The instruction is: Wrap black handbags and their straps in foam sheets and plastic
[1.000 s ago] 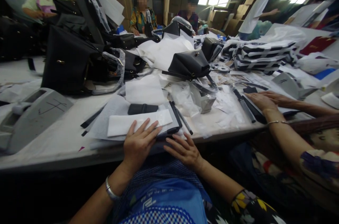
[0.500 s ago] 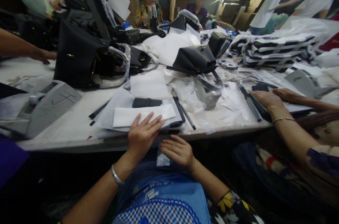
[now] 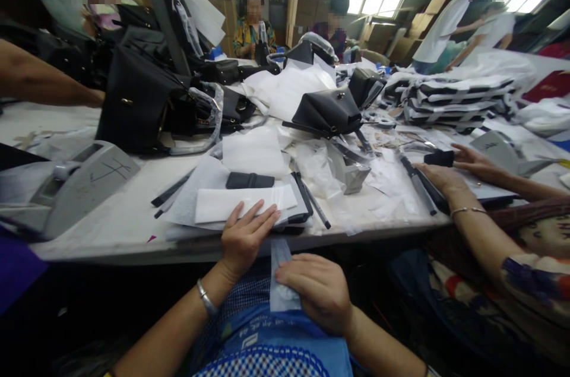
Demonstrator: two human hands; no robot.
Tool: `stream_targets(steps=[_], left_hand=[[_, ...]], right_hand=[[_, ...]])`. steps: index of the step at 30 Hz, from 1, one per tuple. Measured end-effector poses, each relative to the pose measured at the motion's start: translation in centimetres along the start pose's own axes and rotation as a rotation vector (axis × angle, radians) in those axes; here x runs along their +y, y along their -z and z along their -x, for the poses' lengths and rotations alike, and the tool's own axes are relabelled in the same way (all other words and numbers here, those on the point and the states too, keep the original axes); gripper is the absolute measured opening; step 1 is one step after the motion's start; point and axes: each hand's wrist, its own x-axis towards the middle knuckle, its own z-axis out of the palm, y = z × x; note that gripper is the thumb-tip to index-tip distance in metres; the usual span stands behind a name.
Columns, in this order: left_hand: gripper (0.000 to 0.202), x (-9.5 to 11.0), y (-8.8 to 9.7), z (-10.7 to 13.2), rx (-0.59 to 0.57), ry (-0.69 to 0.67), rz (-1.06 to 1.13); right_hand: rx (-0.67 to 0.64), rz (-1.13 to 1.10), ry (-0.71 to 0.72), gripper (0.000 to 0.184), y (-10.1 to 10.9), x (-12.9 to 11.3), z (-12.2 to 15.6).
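Right hand (image 3: 318,291) curled, thumb and fingers on one clear strip (image 3: 284,298). Strip sits just this side of the table (image 3: 149,205) edge, over the apron (image 3: 271,332); long axis runs away from the wearer, toward that edge. Looks like film, hard to be sure. Left hand (image 3: 248,235) flat, fingers spread on one white pad (image 3: 218,206), lengthwise along the edge. One black piece (image 3: 250,180) behind. Bare strip of table left, before one grey dispenser (image 3: 95,190).

Ahead of the grip of right hand (image 3: 317,289): table edge (image 3: 378,228) stands in the way | ahead-left: left hand (image 3: 246,240) blocks | farther left: passage exists between paper sheet (image 3: 184,211) and grey device (image 3: 100,178) | ahead-right: passage until co-worker's forearm (image 3: 481,234)
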Motion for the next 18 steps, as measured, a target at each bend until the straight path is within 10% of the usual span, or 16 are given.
stream_targets(steps=[8,18], left_hand=[[0.021,-0.1,-0.2,0.4,0.091,-0.027,0.052],[0.021,-0.1,0.4,-0.1,0.114,0.048,0.163]], right_hand=[[0.002,0.136,-0.242,0.026,0.8,6.8,-7.9],[-0.173,0.256,-0.467,0.014,-1.2,11.7,-9.8]])
